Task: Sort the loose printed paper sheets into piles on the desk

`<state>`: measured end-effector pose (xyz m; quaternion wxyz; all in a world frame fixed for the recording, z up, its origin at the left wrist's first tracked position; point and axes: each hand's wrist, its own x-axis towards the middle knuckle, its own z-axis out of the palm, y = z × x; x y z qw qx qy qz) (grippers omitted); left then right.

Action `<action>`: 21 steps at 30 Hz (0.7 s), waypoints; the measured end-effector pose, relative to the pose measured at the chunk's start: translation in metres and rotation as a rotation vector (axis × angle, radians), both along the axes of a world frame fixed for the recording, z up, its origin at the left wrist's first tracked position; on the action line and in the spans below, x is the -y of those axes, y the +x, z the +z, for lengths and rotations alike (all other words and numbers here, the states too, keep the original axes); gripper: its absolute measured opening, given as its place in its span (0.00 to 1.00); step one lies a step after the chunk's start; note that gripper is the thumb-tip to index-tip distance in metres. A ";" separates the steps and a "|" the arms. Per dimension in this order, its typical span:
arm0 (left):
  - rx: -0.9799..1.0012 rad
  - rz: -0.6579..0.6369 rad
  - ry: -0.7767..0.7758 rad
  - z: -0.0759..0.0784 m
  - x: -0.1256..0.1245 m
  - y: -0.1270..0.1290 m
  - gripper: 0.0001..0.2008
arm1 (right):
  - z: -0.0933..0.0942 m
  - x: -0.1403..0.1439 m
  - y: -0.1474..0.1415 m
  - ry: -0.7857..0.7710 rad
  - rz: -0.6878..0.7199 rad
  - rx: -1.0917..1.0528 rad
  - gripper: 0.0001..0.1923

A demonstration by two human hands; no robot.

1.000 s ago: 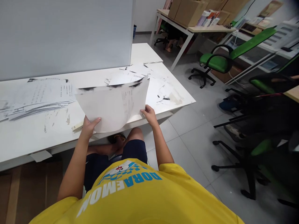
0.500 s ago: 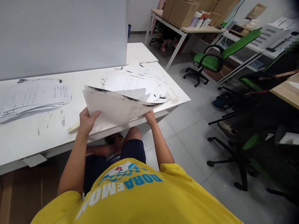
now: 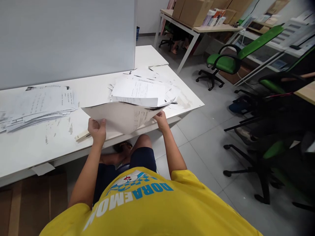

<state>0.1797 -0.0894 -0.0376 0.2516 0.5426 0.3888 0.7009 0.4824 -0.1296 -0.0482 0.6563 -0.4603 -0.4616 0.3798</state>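
Note:
Between my hands are white paper sheets (image 3: 118, 116) with dark, smudged far edges, bowed and tilted above the desk's front edge. My left hand (image 3: 97, 130) pinches their near left side, thumb up. At their right end, my right hand (image 3: 161, 120) grips the edge; some of its fingers are hidden. Behind the sheets lies a loose spread of printed papers (image 3: 140, 88). A pale stapler-like object (image 3: 82, 135) rests on the desk just left of my left hand. Farther left is a thick stack of printed papers (image 3: 49, 105).
A grey partition panel (image 3: 66, 39) stands along the back of the white desk (image 3: 95, 82). Beyond the desk's right end are a green office chair (image 3: 222, 63) and a table with cardboard boxes (image 3: 190, 12). Brown cardboard (image 3: 34, 200) sits below left. People are partly visible nearby.
The sheets have flattened and lowered; their raised left corner has come down. My left hand has shifted right and slightly down, still gripping. My right hand keeps its hold.

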 end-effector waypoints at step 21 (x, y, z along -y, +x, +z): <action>-0.284 -0.316 -0.270 -0.019 0.016 -0.018 0.41 | 0.034 0.017 0.028 -0.016 0.531 0.310 0.22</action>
